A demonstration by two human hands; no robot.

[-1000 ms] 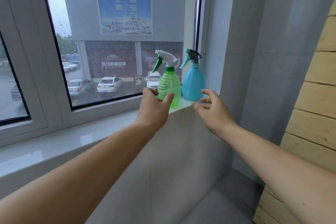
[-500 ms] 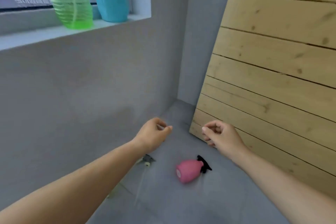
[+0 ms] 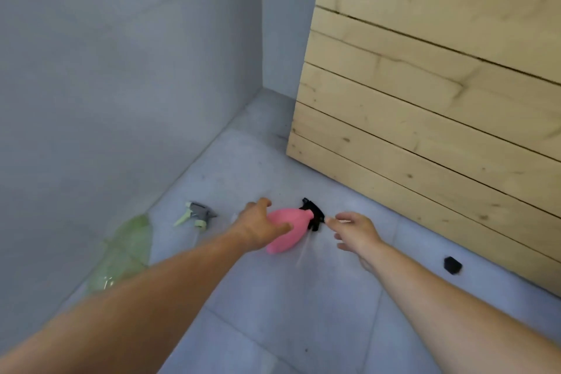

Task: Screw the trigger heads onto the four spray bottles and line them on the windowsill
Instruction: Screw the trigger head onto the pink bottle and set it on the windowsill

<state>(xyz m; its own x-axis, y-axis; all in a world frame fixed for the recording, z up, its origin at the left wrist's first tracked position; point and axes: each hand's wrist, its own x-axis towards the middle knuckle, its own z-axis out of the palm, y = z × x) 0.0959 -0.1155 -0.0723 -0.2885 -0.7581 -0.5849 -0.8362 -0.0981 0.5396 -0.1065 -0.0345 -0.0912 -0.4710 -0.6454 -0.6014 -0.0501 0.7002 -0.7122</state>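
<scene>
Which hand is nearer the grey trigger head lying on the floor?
Left. The left hand, on the pink bottle, sits just right of the grey trigger head; the right hand is beyond the bottle.

You stand in a bare indoor corner, home or workroom unclear: grey tiled floor, plain grey walls, pale plank panel leaning right of the corner.

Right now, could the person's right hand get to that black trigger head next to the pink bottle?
Probably yes. The right hand is open, its fingertips almost at the black trigger head, with only bare floor between. The left hand covers the pink bottle body, not the head.
</scene>
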